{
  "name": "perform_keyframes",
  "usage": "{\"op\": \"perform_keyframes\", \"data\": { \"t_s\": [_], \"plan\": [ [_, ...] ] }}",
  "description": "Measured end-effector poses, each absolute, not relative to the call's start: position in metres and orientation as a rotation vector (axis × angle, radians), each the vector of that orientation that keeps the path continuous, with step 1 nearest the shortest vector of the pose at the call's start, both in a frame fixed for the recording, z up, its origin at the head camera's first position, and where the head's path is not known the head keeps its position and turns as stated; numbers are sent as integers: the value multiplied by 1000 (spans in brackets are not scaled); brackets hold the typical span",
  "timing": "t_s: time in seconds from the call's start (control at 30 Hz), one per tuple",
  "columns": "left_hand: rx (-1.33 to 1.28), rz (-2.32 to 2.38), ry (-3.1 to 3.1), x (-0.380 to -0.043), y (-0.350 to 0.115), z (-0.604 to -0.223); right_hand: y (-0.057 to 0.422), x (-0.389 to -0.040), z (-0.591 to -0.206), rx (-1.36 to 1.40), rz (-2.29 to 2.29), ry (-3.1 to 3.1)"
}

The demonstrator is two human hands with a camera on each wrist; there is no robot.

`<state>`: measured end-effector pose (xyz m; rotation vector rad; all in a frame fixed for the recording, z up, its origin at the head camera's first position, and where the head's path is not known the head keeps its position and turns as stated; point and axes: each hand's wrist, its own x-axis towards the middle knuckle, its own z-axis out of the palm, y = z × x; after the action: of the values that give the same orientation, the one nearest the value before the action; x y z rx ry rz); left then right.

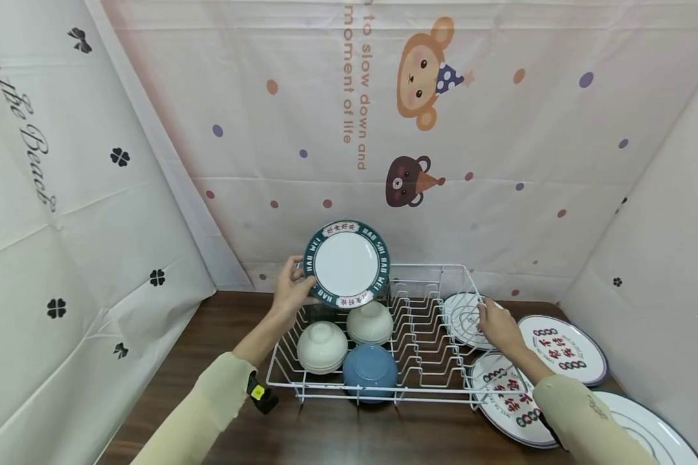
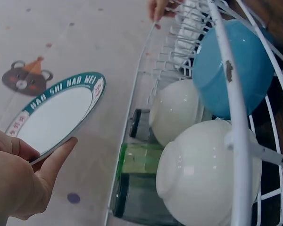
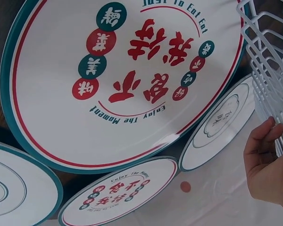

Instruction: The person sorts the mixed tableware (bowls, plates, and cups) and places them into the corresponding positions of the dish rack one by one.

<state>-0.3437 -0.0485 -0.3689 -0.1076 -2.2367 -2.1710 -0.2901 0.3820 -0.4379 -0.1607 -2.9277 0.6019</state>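
My left hand (image 1: 291, 292) pinches the left edge of a small white plate (image 1: 346, 265) with a green lettered rim. The plate is tilted up, its face towards me, above the back left of a white wire dish rack (image 1: 436, 390). In the left wrist view, my thumb and fingers (image 2: 56, 157) clasp the plate's rim. My right hand (image 1: 500, 328) grips the rack's right side wire. Inside the rack's left part, two white bowls (image 1: 322, 347) and a blue bowl (image 1: 370, 369) lie upside down. Behind them are dark-rimmed glasses (image 2: 144, 197), partly hidden.
Right of the rack, several plates lie on the dark wooden table (image 1: 302, 439): one with red characters (image 1: 561, 349), another (image 1: 503, 394) partly under the rack's edge, a plain-ringed one (image 1: 634, 420), and one (image 1: 462, 316) behind the wires. Printed cloth (image 1: 302, 97) hangs behind and beside.
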Motion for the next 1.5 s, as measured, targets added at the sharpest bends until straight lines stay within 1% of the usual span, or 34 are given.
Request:
{"op": "perform_keyframes", "data": {
  "t_s": [0.3, 0.43, 0.67, 0.8, 0.93, 1.1, 1.2, 1.3, 1.5],
  "plan": [
    [-283, -2132, -2317, -332, -31, -372, 383, -285, -441, -149, 544, -2907],
    [-286, -2146, -2328, -332, -31, -371, 382, -288, -437, -116, 472, -2922],
    [-268, -2138, -2353, -329, -30, -365, 378, -298, -414, -26, 350, -3045],
    [-233, -2129, -2354, -329, -31, -363, 366, -307, -391, 134, 502, -2910],
    [-230, -2124, -2361, -328, -31, -363, 346, -309, -362, 322, 755, -2839],
    [-257, -2129, -2363, -329, -31, -362, 316, -307, -337, 431, 1048, -2887],
    [-265, -2128, -2364, -329, -32, -363, 299, -305, -334, 510, 1199, -2873],
    [-289, -2127, -2370, -328, -32, -365, 286, -303, -339, 582, 1275, -2839],
    [-350, -2153, -2366, -326, -29, -368, 272, -304, -352, 619, 1501, -2758]
  ]
}}
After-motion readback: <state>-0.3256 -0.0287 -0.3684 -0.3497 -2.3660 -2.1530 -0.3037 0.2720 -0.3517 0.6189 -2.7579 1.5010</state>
